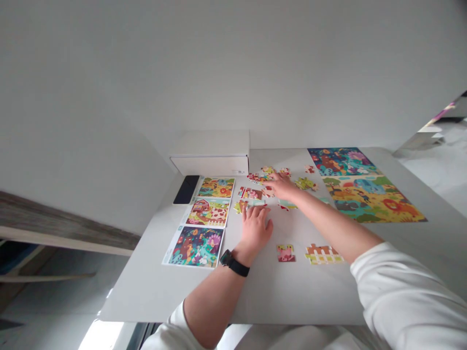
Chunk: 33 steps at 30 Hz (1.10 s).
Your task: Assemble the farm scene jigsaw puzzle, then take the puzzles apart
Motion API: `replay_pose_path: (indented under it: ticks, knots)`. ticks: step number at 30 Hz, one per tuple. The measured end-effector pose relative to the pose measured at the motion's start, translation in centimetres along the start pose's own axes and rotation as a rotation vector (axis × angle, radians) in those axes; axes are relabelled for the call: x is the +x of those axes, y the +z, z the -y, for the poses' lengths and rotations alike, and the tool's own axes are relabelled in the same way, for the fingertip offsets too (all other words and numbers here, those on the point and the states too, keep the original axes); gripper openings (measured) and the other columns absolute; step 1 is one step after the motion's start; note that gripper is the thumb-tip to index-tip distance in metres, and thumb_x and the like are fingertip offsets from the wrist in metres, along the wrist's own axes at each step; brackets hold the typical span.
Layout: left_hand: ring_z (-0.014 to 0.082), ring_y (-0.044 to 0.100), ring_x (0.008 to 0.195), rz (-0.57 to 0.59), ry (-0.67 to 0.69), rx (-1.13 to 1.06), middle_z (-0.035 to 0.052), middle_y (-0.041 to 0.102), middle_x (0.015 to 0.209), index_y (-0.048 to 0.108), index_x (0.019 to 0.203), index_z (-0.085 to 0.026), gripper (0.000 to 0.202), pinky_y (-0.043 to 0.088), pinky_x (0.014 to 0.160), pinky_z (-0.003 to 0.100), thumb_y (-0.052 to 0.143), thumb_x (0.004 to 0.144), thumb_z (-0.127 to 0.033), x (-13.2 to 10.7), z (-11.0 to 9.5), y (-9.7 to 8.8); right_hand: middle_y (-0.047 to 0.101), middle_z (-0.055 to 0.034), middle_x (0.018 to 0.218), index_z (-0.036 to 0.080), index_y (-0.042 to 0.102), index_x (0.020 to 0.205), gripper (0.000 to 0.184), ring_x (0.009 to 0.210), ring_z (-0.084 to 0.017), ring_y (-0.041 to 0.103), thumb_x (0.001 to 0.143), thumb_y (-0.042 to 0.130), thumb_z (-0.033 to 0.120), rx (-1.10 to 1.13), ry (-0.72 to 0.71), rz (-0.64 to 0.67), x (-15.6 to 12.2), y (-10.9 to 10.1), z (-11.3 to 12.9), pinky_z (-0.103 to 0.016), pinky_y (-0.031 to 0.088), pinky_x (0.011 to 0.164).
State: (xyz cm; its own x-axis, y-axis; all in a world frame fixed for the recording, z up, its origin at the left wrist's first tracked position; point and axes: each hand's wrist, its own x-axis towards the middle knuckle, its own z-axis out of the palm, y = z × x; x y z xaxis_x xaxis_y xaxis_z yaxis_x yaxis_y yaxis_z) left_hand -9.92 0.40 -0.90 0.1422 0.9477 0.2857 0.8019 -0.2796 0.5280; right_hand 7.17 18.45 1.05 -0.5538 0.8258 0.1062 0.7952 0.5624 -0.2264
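Note:
My left hand [255, 226] lies flat on the white table [146, 282], fingers stretched over some joined puzzle pieces [251, 204] near the middle. A black watch [234, 263] sits on that wrist. My right hand [282, 186] reaches farther back among several loose puzzle pieces [268, 171], fingers curled on them; whether it grips one is hidden. A pink piece [286, 253] and a fence-patterned piece [323, 253] lie nearer me, between my arms.
Two finished puzzles [365, 194] lie at the right. A reference sheet [204, 218] with three pictures lies at the left, with a black phone [187, 189] beside it. A white box [211, 158] stands at the back by the wall.

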Motion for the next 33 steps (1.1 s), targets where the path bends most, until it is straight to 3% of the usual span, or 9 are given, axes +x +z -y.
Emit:
replay_pose_path:
  ticks: [6,12,19,27,33]
  knots:
    - [0.0362,0.059,0.136,0.004,0.0,0.0,0.0104,0.071,0.14,0.069,0.13,-0.028,0.038,0.018,0.134,0.072,0.069,0.094,-0.018,0.0,-0.1,-0.1,0.07,-0.0141,0.138,0.028,0.079,0.138,0.047,0.13,-0.033,0.064,0.097,0.063,0.011,0.0,0.002,-0.075,0.4,-0.7,-0.7,-0.048,0.046,0.118]
    - [0.0364,0.058,0.137,0.022,-0.051,0.036,0.0116,0.068,0.143,0.068,0.133,-0.026,0.039,0.02,0.134,0.07,0.069,0.095,-0.02,0.0,-0.4,-0.3,0.076,-0.0116,0.129,0.028,0.086,0.12,0.04,0.127,-0.031,0.066,0.097,0.061,0.007,-0.009,0.038,0.014,-1.0,-1.2,-2.4,-0.044,0.048,0.115]
    - [0.033,0.058,0.139,0.019,-0.065,0.113,0.0087,0.068,0.145,0.068,0.136,-0.027,0.04,0.023,0.135,0.063,0.067,0.096,-0.023,-0.1,-0.6,-0.3,0.069,-0.0076,0.152,0.028,0.077,0.139,0.049,0.136,-0.028,0.066,0.101,0.053,0.009,-0.066,0.181,0.078,-2.8,-2.6,-5.0,-0.041,0.05,0.117]
    - [0.0346,0.058,0.139,0.015,-0.063,0.111,0.0106,0.067,0.145,0.068,0.137,-0.027,0.043,0.021,0.135,0.066,0.068,0.094,-0.022,0.0,-0.3,0.0,0.072,-0.0135,0.145,0.021,0.073,0.144,0.05,0.135,-0.031,0.065,0.099,0.053,0.01,-0.172,0.32,0.033,-4.9,-3.5,-9.0,-0.042,0.051,0.116]
    - [0.0352,0.058,0.137,-0.005,-0.041,0.107,0.0107,0.068,0.144,0.069,0.135,-0.025,0.041,0.023,0.133,0.065,0.069,0.094,-0.022,0.0,-0.1,0.2,0.072,-0.013,0.141,0.022,0.079,0.134,0.05,0.133,-0.029,0.064,0.096,0.053,0.005,-0.103,0.226,-0.067,-5.8,-3.3,-9.8,-0.041,0.048,0.12]
